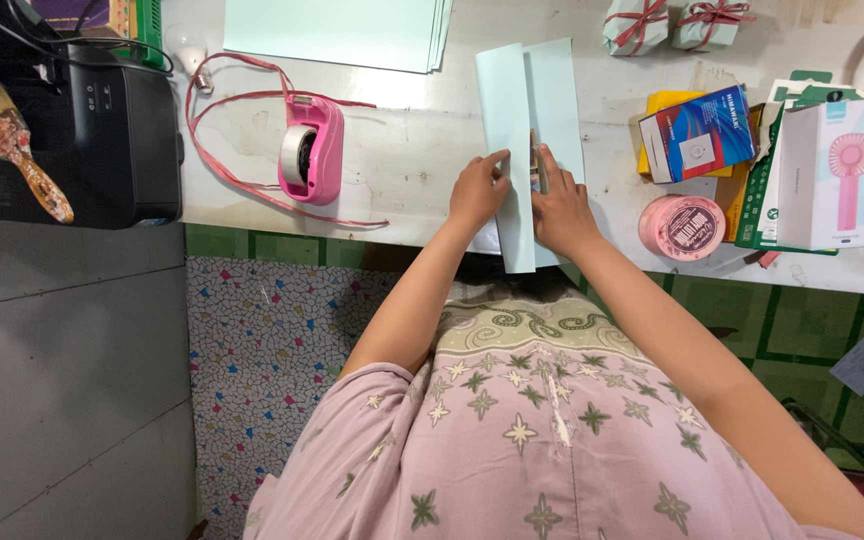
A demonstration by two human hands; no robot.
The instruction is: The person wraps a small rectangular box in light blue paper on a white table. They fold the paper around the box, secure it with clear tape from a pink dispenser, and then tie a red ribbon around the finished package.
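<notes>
We see a pink tape dispenser (310,150) at left. Our left hand (478,190) presses curled fingers on the pale blue paper (508,110), folded lengthwise at the table (412,190) edge. Our right hand (560,208) pinches a tool (535,160) against it.

Garment (542,450): dusty-pink, short-sleeved, printed with pale and olive star motifs. Swirl-patterned cream-and-green panel at the neckline. Both forearms bare.

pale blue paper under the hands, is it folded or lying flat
Folded. One long flap of the pale blue paper lies over the rest, making a straight lengthwise edge, and the left hand and right hand press along it.
</notes>
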